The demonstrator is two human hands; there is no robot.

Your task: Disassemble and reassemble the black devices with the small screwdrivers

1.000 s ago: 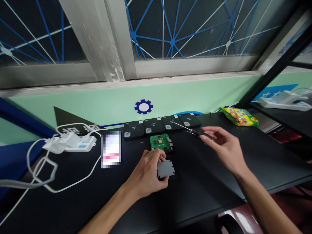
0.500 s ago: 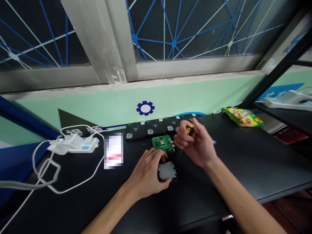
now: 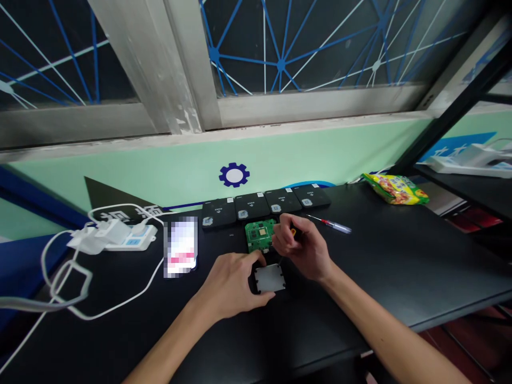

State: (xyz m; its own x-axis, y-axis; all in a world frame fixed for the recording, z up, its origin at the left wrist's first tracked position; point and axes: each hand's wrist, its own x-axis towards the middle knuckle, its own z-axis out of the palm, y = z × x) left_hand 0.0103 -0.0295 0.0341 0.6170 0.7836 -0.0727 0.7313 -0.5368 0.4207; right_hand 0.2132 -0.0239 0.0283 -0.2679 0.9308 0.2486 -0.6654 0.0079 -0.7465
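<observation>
Tabletop (image 3: 400, 266), screwdriver (image 3: 295, 233) in right hand (image 3: 307, 248)

Four black cases (image 3: 218, 212), two screwdrivers (image 3: 335, 226), one circuit board (image 3: 258, 236).

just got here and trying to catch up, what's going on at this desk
A person is working with both hands on a small grey plate. The left hand holds it by its edges; the right hand grips a screwdriver, its tip down by the plate's far right corner, though whether it touches is unclear. Just beyond lies a bare green circuit board, with four flat black boxes in a row behind. A second screwdriver rests to the right.
</observation>
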